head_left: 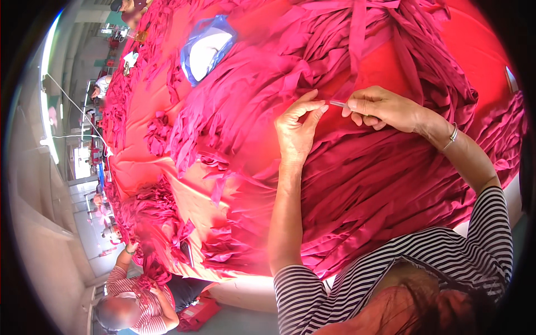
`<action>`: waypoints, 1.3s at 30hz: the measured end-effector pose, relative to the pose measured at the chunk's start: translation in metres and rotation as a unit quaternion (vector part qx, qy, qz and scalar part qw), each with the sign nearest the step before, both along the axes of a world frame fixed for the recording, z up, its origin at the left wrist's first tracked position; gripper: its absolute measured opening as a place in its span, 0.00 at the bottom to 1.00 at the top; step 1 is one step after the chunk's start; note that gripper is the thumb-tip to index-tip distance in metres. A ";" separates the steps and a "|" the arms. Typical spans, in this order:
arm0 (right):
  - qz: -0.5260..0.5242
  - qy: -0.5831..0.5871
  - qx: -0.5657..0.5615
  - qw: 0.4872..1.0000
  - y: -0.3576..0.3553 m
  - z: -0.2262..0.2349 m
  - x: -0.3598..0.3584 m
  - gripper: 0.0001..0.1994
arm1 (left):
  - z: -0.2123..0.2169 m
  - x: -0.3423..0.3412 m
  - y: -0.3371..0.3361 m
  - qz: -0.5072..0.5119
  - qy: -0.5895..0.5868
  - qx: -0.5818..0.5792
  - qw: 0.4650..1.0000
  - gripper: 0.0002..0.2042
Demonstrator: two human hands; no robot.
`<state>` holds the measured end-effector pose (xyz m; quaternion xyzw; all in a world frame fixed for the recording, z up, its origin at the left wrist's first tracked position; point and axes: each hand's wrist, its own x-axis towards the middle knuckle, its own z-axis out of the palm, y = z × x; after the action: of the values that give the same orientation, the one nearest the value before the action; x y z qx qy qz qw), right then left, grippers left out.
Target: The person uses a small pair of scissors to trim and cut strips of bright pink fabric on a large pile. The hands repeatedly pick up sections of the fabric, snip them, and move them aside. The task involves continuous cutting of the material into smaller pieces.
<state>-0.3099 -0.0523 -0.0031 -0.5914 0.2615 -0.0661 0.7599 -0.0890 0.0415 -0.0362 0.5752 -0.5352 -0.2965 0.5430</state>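
Observation:
My right hand (385, 109) is closed around a slim metal tool (337, 103); its narrow end points left and the rest is hidden in my fingers, so its exact kind does not show. Just left of that tip, the thumb and forefinger of my left hand (298, 129) are pinched together. Whatever they hold, perhaps something very fine, is too small to make out. Beneath both hands lies a thick heap of long magenta fabric strips (368, 184), many running side by side in loose folds.
Red cloth (472, 42) covers the big table under the strips. A blue plastic bag (222, 28) with something white inside lies beyond my left hand. At the lower left a person in a striped top (146, 304) handles more magenta fabric (153, 218). Others work farther off.

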 end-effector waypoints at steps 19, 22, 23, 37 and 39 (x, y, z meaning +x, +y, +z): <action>0.029 0.030 0.047 0.998 -0.022 -0.005 0.023 0.20 | -0.008 0.006 0.008 -0.008 -0.008 -0.009 1.000 0.08; 0.041 0.028 0.027 0.998 -0.026 -0.006 0.024 0.21 | -0.009 0.007 0.008 -0.009 -0.012 -0.009 1.000 0.08; 0.041 0.029 0.029 0.998 -0.027 -0.005 0.024 0.20 | -0.009 0.007 0.008 -0.009 -0.017 -0.010 1.000 0.08; -0.053 0.015 -0.053 0.997 -0.038 0.011 0.009 0.17 | 0.023 0.027 0.016 -0.050 -0.098 0.052 0.993 0.07; -0.070 0.044 -0.160 0.984 -0.037 0.016 0.008 0.15 | 0.031 0.039 0.022 -0.009 -0.117 0.090 0.989 0.08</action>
<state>-0.3017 -0.0898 0.0126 -0.6882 0.3211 -0.1341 0.6366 -0.0500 0.0638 -0.0048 0.6473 -0.5714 -0.2793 0.4200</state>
